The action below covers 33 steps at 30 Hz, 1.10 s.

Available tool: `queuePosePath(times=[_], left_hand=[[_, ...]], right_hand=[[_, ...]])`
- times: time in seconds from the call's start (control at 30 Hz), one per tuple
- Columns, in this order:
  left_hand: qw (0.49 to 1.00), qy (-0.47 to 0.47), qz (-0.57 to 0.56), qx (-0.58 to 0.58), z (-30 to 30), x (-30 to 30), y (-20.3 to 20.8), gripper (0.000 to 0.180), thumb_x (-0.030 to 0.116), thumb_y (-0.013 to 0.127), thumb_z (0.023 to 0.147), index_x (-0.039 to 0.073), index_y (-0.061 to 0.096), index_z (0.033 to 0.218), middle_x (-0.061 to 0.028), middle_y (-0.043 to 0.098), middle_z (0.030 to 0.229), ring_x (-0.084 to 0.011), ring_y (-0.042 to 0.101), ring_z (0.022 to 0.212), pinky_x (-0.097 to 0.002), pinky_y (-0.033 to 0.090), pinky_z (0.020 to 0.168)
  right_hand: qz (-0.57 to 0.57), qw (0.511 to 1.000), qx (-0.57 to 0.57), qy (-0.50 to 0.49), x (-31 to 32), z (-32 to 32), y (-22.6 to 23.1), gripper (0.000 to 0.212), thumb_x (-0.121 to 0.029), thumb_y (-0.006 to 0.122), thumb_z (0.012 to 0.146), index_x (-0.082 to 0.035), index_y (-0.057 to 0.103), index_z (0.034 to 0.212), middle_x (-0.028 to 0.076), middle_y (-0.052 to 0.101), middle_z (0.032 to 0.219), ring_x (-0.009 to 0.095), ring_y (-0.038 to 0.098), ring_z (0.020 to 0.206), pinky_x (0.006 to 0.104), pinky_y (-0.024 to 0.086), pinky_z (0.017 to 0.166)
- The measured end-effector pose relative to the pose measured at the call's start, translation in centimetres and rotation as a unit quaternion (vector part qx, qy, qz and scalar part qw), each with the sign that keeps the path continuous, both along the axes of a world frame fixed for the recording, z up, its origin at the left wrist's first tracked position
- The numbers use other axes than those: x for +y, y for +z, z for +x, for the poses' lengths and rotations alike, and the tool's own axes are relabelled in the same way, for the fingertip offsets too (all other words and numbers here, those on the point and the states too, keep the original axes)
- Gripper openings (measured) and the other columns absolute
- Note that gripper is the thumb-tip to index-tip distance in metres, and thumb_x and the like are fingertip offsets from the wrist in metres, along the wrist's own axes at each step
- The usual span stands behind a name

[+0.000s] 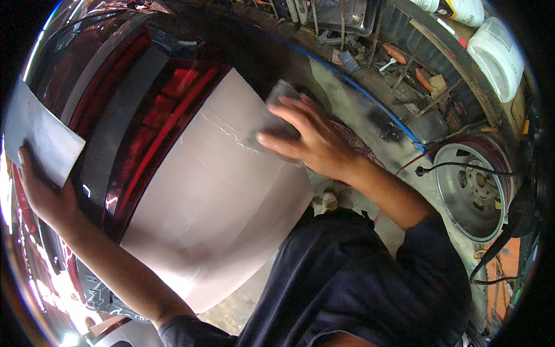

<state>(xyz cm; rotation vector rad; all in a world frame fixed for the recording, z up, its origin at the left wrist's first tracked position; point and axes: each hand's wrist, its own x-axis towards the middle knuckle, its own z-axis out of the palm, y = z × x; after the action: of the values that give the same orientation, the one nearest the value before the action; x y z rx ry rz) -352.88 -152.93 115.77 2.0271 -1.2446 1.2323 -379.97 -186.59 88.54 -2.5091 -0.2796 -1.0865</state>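
Workshop floor (376,110) lay beyond a pale panel (231,179). At twelve o'clock, the right hand (318,136), fingers apart, seemed clamped (motion blur clouded the grip) on a grey pad (283,90), probably light, stiffish, best held across its back. At nine, the left hand (49,199) gripped a thin pale sheet (43,130), fingers clamped on its near edge.

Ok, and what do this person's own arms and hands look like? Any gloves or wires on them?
Both the left hand and the right hand are bare human hands, with no gloves visible. The forearms are uncovered, and I see no watch, bracelet or wires attached. The short sleeves are dark, matching the shirt.
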Motion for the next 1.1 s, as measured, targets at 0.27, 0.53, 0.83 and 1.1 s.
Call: queuePosePath(times=[0.27, 0.53, 0.83, 1.1], left_hand=[[1.000, -0.006, -0.005, 0.018, 0.4, 0.5, 0.5, 0.071, -0.013, 0.066, 0.076, 0.001, 0.051, 0.143, -0.0191, 0.055, 0.140, -0.0305, 0.055, 0.128, -0.0439, 0.047, 0.108], [1.000, -0.008, -0.008, 0.025, 0.7, 0.7, 0.4, 0.072, -0.014, 0.065, 0.075, 0.001, 0.050, 0.144, -0.0194, 0.055, 0.141, -0.0306, 0.054, 0.129, -0.0438, 0.045, 0.109], [0.999, -0.011, -0.010, 0.031, 0.8, 0.9, 0.4, 0.074, -0.015, 0.063, 0.074, 0.000, 0.049, 0.145, -0.0197, 0.054, 0.142, -0.0308, 0.054, 0.131, -0.0438, 0.044, 0.110], [0.999, -0.018, -0.014, 0.042, 1.7, 1.1, 0.1, 0.075, -0.016, 0.062, 0.073, 0.000, 0.048, 0.146, -0.0200, 0.054, 0.143, -0.0310, 0.053, 0.132, -0.0437, 0.042, 0.112]], right_hand=[[-0.029, 0.997, -0.077, -0.011, -0.3, 7.1, 0.6, 0.053, -0.013, 0.055, 0.088, -0.036, 0.061, 0.135, 0.014, 0.049, 0.136, 0.037, 0.047, 0.127, 0.0560, 0.036, 0.110], [-0.012, 0.997, -0.071, 0.007, -0.7, 7.9, 0.5, 0.058, -0.009, 0.057, 0.085, -0.037, 0.060, 0.136, 0.015, 0.046, 0.140, 0.037, 0.044, 0.131, 0.0563, 0.034, 0.111], [-0.016, 0.997, -0.076, 0.010, -1.0, 8.6, 0.8, 0.050, -0.014, 0.057, 0.089, -0.038, 0.061, 0.133, 0.014, 0.051, 0.135, 0.037, 0.048, 0.128, 0.0520, 0.038, 0.110], [-0.055, 0.998, 0.007, 0.019, -0.3, 5.0, 0.6, 0.054, -0.011, 0.057, 0.088, -0.035, 0.058, 0.136, 0.011, 0.047, 0.136, 0.037, 0.046, 0.129, 0.0523, 0.041, 0.110]])
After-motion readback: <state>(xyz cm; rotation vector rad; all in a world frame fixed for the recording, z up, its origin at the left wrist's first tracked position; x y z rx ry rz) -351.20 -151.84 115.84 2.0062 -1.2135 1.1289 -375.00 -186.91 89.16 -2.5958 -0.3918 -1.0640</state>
